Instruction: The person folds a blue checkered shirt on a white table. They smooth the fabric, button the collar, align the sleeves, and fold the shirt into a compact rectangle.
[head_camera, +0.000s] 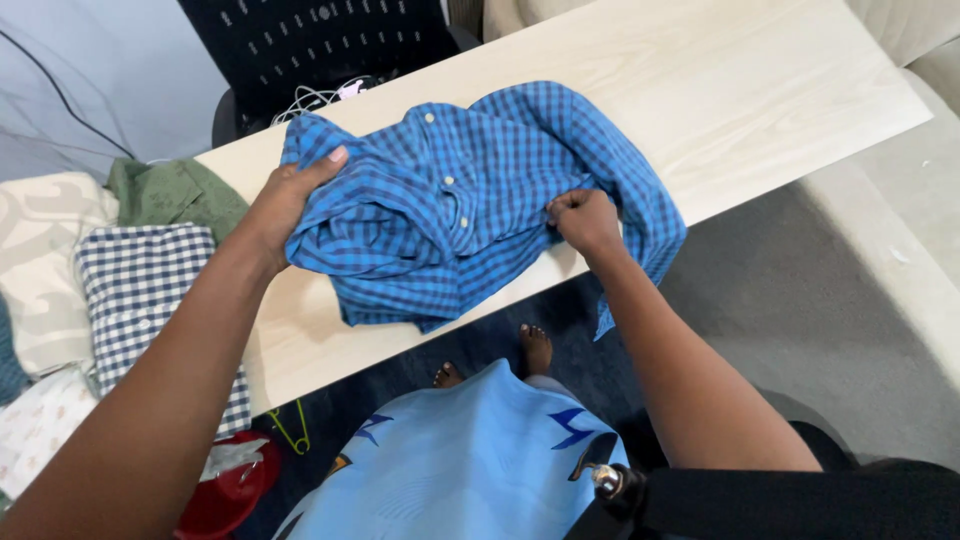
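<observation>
- A pale wooden bench (760, 90) runs slantwise across the view, with grey carpet (790, 300) below its near edge.
- A blue checked shirt (450, 210) lies rumpled on the middle of the bench, button placket facing up; one sleeve hangs over the near edge on the right.
- A heap of other clothes sits off the bench's left end: a navy-and-white gingham cloth (140, 290) on top, an olive green garment (170, 190) behind it, and a cream patterned cloth (40, 260) further left.
- A dark chair back (310, 40) stands beyond the far edge, with white cables just below it.
- The left hand (285, 200) grips the shirt's left side near the collar, thumb lying on top of the cloth and the fingers tucked under, probably curled round the fold, though they are hidden.
- The right hand (585, 220) rests at the shirt's lower middle, its fingers pressed together and pinching a bunch of the fabric.
- A red object (225, 495) and a yellow-green clothes clip (290, 428) lie on the floor by the person's bare feet.
</observation>
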